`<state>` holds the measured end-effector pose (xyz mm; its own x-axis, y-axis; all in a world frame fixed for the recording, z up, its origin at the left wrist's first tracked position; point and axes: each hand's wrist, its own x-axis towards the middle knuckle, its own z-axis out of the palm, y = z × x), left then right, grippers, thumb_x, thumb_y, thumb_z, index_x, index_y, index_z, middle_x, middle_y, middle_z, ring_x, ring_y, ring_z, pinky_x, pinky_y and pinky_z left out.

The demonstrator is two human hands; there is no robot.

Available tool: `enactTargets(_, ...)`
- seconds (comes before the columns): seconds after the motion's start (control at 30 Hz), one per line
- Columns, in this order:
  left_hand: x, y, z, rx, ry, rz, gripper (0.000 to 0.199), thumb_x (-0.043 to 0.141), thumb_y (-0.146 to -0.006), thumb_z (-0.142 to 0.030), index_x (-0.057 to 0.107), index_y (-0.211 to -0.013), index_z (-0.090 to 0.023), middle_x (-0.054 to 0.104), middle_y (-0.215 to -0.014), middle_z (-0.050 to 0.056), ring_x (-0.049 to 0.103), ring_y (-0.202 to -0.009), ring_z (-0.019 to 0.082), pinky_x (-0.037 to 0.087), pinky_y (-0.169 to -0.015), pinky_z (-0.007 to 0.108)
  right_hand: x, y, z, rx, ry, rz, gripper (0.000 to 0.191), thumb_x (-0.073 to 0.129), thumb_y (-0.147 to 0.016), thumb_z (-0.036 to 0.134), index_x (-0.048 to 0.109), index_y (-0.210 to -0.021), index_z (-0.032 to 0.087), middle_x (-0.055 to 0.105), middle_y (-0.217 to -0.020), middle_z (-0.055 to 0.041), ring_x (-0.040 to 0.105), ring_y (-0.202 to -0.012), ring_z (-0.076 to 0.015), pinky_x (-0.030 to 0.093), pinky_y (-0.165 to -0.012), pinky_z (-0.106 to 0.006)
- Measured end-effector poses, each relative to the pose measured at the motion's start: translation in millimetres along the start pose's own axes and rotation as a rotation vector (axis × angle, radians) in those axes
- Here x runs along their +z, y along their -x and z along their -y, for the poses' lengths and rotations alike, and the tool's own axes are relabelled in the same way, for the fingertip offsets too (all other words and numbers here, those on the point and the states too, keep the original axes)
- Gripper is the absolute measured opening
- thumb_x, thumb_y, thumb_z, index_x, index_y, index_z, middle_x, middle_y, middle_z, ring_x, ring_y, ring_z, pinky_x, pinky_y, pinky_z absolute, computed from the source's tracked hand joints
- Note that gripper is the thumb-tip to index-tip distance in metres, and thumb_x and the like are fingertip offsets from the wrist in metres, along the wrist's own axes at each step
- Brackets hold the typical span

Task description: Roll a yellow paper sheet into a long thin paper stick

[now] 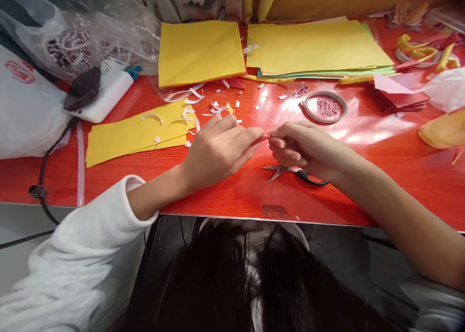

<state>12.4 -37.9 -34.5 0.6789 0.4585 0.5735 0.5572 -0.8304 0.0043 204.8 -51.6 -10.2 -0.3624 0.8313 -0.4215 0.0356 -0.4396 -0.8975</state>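
A small, narrow red piece [260, 139], perhaps folded or rolled paper, spans the gap between my two hands over the red table [218, 196]. The fingers of my left hand [221, 148] are closed round its left part, hiding most of it. My right hand [301, 145] pinches its right end between thumb and curled fingers. Below my right hand lies a pair of scissors [281, 171] with black handles, blades parted and pointing left. White paper scraps [218, 108] are scattered beyond my left hand, some on yellow paper strips [138, 131].
Stacks of yellow sheets [201, 51] lie at the back. A round dish-like ring [325, 107] with reddish bits sits beyond my right hand, pink-red paper squares [399, 97] to its right. At left are a white power bank [105, 97], a black cable [45, 162] and plastic bags [25, 104].
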Motion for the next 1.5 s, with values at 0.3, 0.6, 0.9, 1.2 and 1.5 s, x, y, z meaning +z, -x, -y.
enactTargets(0.3,1.3,-1,3,0.109,0.008,-0.107,0.018,0.048,-0.089,-0.023,0.056,-0.104,-0.025,0.060,-0.067,-0.003,0.054,-0.068,0.013,0.041,-0.069,0.032,2,1,-1,0.008,-0.011,0.001,0.024,0.045,-0.080,0.019,0.042,-0.056,0.018,0.032,-0.041,0.0038,0.022,-0.036,-0.0041,0.015,-0.035,-0.020)
enactTargets(0.6,0.6,-2,2,0.110,-0.079,-0.080,0.018,0.046,-0.090,-0.029,0.056,-0.103,-0.023,0.064,-0.071,-0.001,0.057,-0.068,0.013,0.043,-0.068,0.032,2,1,-2,-0.025,0.008,-0.011,0.028,0.044,-0.081,0.020,0.043,-0.053,0.018,0.034,-0.039,0.0037,0.024,-0.033,-0.0044,0.016,-0.033,-0.022)
enactTargets(0.9,-1.2,-4,2,0.144,-0.059,-0.106,0.018,0.045,-0.091,-0.025,0.059,-0.102,-0.024,0.061,-0.061,-0.003,0.054,-0.057,0.009,0.041,-0.057,0.026,-3,1,-1,0.032,-0.010,0.100,0.027,0.042,-0.082,0.022,0.040,-0.055,0.019,0.034,-0.037,0.0037,0.024,-0.032,-0.0050,0.018,-0.034,-0.023)
enactTargets(1.2,-4.1,-6,-1,-0.021,0.269,-0.020,0.014,0.049,-0.089,-0.023,0.060,-0.097,-0.017,0.067,-0.081,0.001,0.061,-0.073,0.009,0.048,-0.067,0.023,-2,1,-7,-0.120,0.207,0.020,0.029,0.044,-0.085,0.026,0.054,-0.061,0.017,0.053,-0.051,-0.0007,0.047,-0.040,-0.0067,0.032,-0.036,-0.020)
enactTargets(1.5,-24.2,-15,-4,-0.306,0.561,0.036,0.020,0.053,-0.087,-0.029,0.061,-0.098,-0.016,0.067,-0.086,0.001,0.061,-0.070,0.008,0.050,-0.065,0.021,-4,1,-4,-0.432,0.174,-0.259,0.029,0.044,-0.087,0.024,0.052,-0.060,0.017,0.052,-0.052,0.0007,0.049,-0.044,-0.0073,0.038,-0.042,-0.021)
